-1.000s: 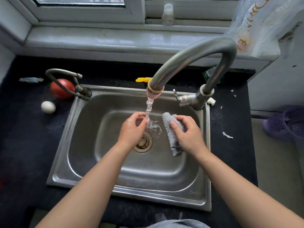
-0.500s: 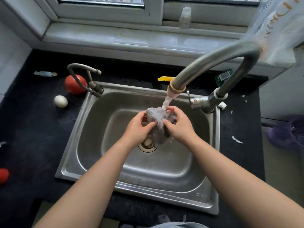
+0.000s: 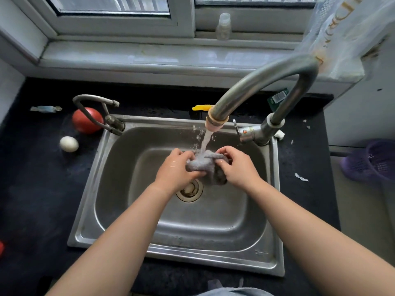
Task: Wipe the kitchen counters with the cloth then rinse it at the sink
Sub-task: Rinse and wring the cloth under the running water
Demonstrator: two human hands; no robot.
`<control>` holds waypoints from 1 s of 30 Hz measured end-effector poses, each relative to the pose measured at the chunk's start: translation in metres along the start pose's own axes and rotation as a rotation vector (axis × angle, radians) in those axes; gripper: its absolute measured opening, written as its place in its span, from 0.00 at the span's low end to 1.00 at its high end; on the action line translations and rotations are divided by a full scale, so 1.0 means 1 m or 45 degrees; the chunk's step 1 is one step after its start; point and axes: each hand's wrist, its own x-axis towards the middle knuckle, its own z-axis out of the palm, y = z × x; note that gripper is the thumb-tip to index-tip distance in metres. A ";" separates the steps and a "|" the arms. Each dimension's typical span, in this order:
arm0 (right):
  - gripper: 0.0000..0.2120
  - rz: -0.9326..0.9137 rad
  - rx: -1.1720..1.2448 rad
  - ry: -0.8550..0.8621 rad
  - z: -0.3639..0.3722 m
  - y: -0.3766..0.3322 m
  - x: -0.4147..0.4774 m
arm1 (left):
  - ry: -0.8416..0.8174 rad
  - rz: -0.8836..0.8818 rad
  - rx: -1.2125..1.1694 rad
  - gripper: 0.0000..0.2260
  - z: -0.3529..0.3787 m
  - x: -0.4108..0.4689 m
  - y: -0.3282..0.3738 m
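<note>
Rinsing: water pours right now
Desk (image 3: pixel 38 189): dark, ringing the basin
Sink (image 3: pixel 213 227): steel, drain below the hands
Tap (image 3: pixel 263 82): stream hits the cloth
Left hand (image 3: pixel 175 169): grip clamped on cloth
Right hand (image 3: pixel 239 167): grip pinching cloth
Cloth (image 3: pixel 203 165): grey, bunched between both hands, over the drain
Tomato (image 3: pixel 86 120), egg (image 3: pixel 68 144): left of sink

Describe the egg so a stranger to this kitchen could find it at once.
Start at the steel sink set in the dark counter. Look left of its far left corner, where a small bent tap stands. The egg lies on the counter just nearer than the red tomato; it is the smaller, white, oval one.
</note>
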 end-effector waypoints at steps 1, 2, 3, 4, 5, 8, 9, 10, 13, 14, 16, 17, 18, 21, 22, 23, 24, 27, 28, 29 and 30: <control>0.05 -0.010 0.023 0.000 0.001 -0.001 0.000 | 0.018 0.002 0.009 0.17 -0.002 -0.001 -0.001; 0.06 -0.014 0.056 0.004 0.002 -0.003 0.000 | 0.020 0.012 -0.022 0.16 -0.003 -0.001 -0.003; 0.07 -0.017 0.087 0.010 0.002 -0.004 0.001 | 0.015 0.029 -0.089 0.15 -0.003 -0.002 -0.005; 0.07 -0.018 0.108 0.018 0.003 -0.006 0.002 | 0.003 0.033 -0.184 0.13 -0.003 -0.004 -0.007; 0.07 -0.012 0.126 0.028 0.004 -0.007 0.004 | -0.006 0.025 -0.288 0.10 -0.003 -0.006 -0.007; 0.05 0.040 0.161 0.043 0.010 -0.008 0.008 | -0.045 -0.040 -0.483 0.09 -0.001 -0.009 -0.006; 0.05 0.045 0.139 0.048 0.012 -0.007 0.009 | -0.055 -0.052 -0.496 0.09 -0.001 -0.009 -0.004; 0.05 0.039 0.110 0.054 0.013 -0.007 0.009 | -0.064 -0.066 -0.499 0.10 -0.001 -0.009 -0.003; 0.07 0.040 0.128 0.075 0.015 -0.005 0.009 | -0.100 -0.143 -0.494 0.14 -0.001 -0.008 -0.002; 0.08 0.058 0.153 0.088 0.015 -0.003 0.008 | -0.100 -0.184 -0.490 0.16 -0.001 -0.009 -0.002; 0.08 0.092 0.200 0.113 0.016 0.001 0.008 | -0.079 -0.249 -0.487 0.18 0.001 -0.009 -0.003; 0.08 0.106 0.219 0.118 0.016 0.004 0.007 | -0.069 -0.276 -0.481 0.16 0.002 -0.009 -0.004; 0.08 0.107 0.225 0.125 0.016 0.005 0.006 | -0.064 -0.307 -0.492 0.16 0.002 -0.009 -0.002; 0.09 0.130 0.138 0.170 0.017 0.015 0.007 | -0.064 -0.414 -0.661 0.14 0.003 -0.006 -0.002; 0.09 0.164 0.166 0.141 0.017 0.017 0.007 | -0.047 -0.431 -0.729 0.12 0.004 -0.004 -0.002; 0.09 0.228 0.269 0.072 0.018 0.017 0.007 | -0.024 -0.427 -0.790 0.09 0.005 -0.002 0.000; 0.08 0.320 0.425 -0.028 0.019 0.014 0.006 | -0.008 -0.410 -0.847 0.08 0.006 -0.001 0.001; 0.08 0.539 0.811 -0.284 0.024 -0.002 0.002 | -0.090 -0.303 -0.939 0.06 0.011 -0.001 0.015; 0.12 0.540 0.821 -0.319 0.026 -0.005 0.001 | -0.130 -0.266 -0.966 0.06 0.014 -0.002 0.019; 0.14 0.515 0.787 -0.325 0.029 -0.004 0.000 | -0.151 -0.243 -0.983 0.07 0.015 -0.004 0.020; 0.15 0.474 0.759 -0.309 0.030 -0.004 0.000 | -0.145 -0.237 -1.015 0.08 0.016 -0.007 0.020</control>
